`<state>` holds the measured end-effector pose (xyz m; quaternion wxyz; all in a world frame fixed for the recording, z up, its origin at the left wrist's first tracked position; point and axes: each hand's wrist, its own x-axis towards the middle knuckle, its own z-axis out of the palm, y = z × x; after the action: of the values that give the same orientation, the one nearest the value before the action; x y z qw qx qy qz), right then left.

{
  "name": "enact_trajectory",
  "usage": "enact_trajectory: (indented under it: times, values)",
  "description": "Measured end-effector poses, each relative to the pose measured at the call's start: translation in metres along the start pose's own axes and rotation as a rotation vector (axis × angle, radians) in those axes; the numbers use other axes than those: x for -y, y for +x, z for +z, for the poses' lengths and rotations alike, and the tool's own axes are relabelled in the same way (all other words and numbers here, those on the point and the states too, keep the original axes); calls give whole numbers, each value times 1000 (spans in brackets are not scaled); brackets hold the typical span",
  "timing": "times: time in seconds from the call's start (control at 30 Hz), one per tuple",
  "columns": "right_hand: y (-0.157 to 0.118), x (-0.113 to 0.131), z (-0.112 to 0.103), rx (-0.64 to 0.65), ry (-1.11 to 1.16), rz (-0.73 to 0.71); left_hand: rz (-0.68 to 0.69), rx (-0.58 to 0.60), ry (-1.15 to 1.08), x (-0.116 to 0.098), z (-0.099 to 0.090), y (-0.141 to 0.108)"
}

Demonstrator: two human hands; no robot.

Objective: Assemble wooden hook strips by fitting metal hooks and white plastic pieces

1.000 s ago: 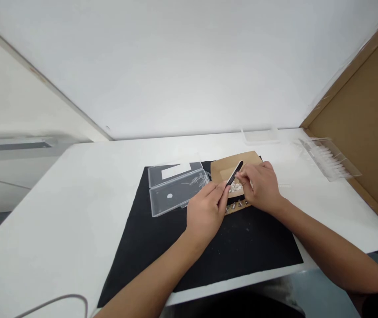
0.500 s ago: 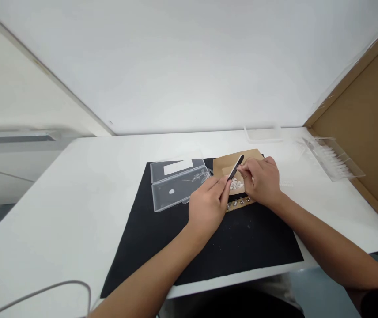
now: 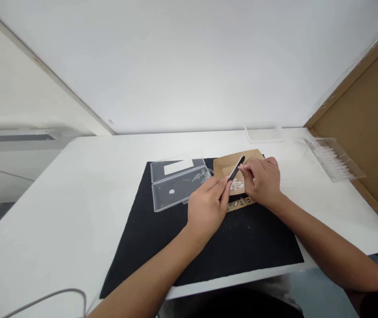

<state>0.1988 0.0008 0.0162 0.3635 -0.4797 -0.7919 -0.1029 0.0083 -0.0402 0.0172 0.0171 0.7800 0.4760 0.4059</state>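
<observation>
Held between the thumb and fingers of my left hand point(image 3: 209, 202) is a slim dark nail file point(image 3: 237, 168) with a pale edge, its free end pointing up and away. My right hand point(image 3: 262, 179) is closed in a pinch against the side of the file; whatever sits between its fingertips is too small to make out. Beneath both hands lies a brown paper tray point(image 3: 224, 164) with small white pieces point(image 3: 237, 184) in it. In front of the tray, a tan strip point(image 3: 242, 203) carries several small shiny items, partly covered by my left hand.
An open clear plastic case point(image 3: 162, 198) with a few clear slivers lies left of the tray on a black mat point(image 3: 156, 247). At the right, a clear box point(image 3: 336, 163) of pale tips stands by a cardboard panel point(image 3: 371, 110). A translucent tray point(image 3: 264, 134) sits by the wall.
Both hands and the file keep almost the same position, with only a tiny shift. The grip of each hand looks unchanged.
</observation>
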Motion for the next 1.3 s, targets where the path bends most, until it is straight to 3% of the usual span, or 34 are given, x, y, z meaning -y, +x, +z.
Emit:
enact_trajectory:
  times: [0.13, 0.27, 0.37, 0.5, 0.63, 0.77, 0.87, 1.0, 1.1, 1.2, 1.3]
  values:
    - [0, 1, 0, 71, 29, -81, -20, 1, -1, -1, -3, 0]
    - [1, 1, -1, 28, -12, -24, -9, -6, 4, -1, -3, 0]
    - [1, 3, -2, 74, -5, -122, 0, -8, 2, 0, -2, 0]
    - [4, 7, -5, -49, -53, -45, 2, -35, -10, -1, -4, 2]
    - [6, 8, -7, 23, 6, -131, 8, -21, -1, -1, -4, 2]
    - [5, 8, -7, -19, -15, -51, 6, -27, -23, -1, -3, 2]
    - [4, 9, -7, 8, 3, -129, 13, -26, -23, -1, -2, 3]
    - [5, 11, -8, -59, -29, -44, 4, -23, -18, -1, -3, 4]
    - [6, 11, -7, 16, 16, -147, 5, -19, -27, 0, -3, 3]
    - [6, 9, -7, -66, -30, -106, 7, -22, -23, -2, -4, 2]
    - [7, 6, -8, -20, -1, -154, 3, -5, -16, -4, -4, 2]
